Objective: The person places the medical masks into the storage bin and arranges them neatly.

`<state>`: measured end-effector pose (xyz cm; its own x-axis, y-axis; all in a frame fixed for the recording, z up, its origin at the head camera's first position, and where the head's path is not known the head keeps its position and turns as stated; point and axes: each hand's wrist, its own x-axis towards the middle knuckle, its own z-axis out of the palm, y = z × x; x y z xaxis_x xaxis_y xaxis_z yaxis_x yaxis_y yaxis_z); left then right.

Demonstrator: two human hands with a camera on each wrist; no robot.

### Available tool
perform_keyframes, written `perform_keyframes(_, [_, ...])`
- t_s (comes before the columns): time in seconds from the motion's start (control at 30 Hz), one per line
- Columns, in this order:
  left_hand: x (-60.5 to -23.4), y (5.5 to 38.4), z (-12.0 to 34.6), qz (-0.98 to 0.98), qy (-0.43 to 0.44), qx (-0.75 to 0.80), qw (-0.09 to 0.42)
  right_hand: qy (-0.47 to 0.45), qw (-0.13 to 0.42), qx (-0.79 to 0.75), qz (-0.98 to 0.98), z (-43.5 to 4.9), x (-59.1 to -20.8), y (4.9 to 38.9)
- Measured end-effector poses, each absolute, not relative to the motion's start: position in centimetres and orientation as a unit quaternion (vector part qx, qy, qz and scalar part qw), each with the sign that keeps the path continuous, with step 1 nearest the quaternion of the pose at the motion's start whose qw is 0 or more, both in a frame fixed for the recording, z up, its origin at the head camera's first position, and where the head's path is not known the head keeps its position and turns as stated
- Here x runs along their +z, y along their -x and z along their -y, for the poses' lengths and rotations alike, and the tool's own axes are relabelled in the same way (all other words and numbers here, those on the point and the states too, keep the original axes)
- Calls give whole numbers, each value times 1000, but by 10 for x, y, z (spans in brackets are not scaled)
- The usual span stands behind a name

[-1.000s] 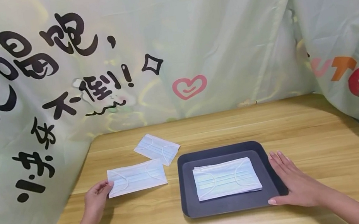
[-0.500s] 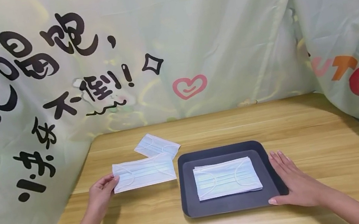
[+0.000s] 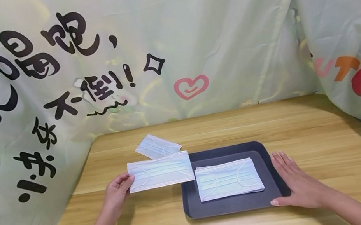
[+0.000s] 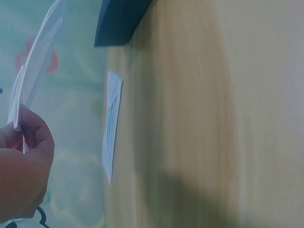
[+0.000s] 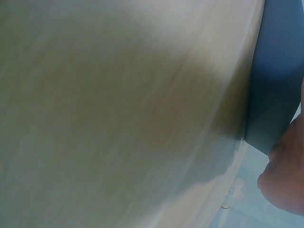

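Between thumb and fingers, my left hand [image 3: 118,192] pinches the left end of a pale blue face mask [image 3: 159,172]. That mask is held up off the table, its right end over the left rim of a dark grey tray [image 3: 231,206]. Inside the tray lies a small stack of face masks [image 3: 228,179], ear loops on top. My right hand [image 3: 300,186] rests with straight fingers against the tray's right side. Behind the held mask, another face mask [image 3: 157,144] lies askew on the table, partly covered in the head view; the left wrist view also shows this loose mask [image 4: 112,123].
The wooden table [image 3: 329,136] extends around the tray on all sides. A pale printed cloth [image 3: 226,42] with black characters and a pink heart hangs behind the table and along both sides.
My left hand has carried the pinched mask to the right, from beside the tray to over its left rim. The right hand, tray and stack have stayed in place.
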<state>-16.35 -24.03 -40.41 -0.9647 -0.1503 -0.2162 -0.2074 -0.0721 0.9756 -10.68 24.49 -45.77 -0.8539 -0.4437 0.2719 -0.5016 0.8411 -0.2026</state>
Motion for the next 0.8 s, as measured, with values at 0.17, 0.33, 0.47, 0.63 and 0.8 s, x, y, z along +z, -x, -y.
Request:
perform_keyframes(0.17, [-410, 160, 224, -671, 135, 728, 28, -249, 113, 133, 953, -245, -458, 106])
perform_keyframes(0.33, [-417, 157, 208, -662, 122, 738, 33, -253, 120, 130, 951, -245, -458, 106])
perform_keyframes(0.47, [-421, 157, 195, -657, 112, 745, 36, -256, 124, 131, 950, -245, -459, 106])
perform_keyframes(0.63, [-425, 156, 181, -654, 107, 748, 35, -257, 124, 131, 949, -245, -460, 107])
perform_keyframes(0.8, [-427, 154, 170, -654, 99, 749, 37, -257, 125, 134, 949, -245, -460, 107])
